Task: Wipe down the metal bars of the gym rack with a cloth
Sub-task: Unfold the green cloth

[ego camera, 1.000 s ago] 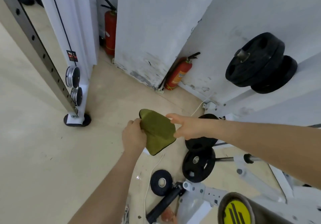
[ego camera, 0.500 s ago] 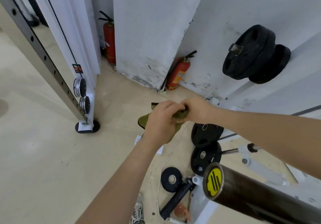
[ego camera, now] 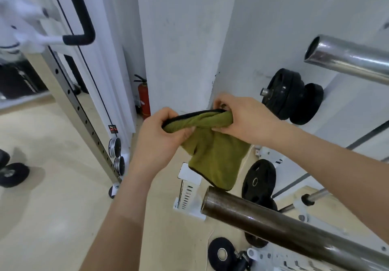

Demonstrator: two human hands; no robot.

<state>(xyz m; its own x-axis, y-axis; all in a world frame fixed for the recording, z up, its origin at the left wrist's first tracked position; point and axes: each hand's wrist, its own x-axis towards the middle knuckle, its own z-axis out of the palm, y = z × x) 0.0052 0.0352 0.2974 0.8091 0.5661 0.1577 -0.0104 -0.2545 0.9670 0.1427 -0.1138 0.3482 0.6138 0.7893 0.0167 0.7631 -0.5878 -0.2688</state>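
Gripping a green cloth [ego camera: 212, 153] with curled fingers, the left hand [ego camera: 162, 138] and right hand [ego camera: 242, 119] hold it above a dark bar [ego camera: 284, 228].

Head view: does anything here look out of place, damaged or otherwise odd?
Nothing looks damaged or spilled. The green cloth is twisted along its top edge between the left hand and right hand, not pressed to any bar. The lower bar looks dull and brown beside the shiny upper bar.
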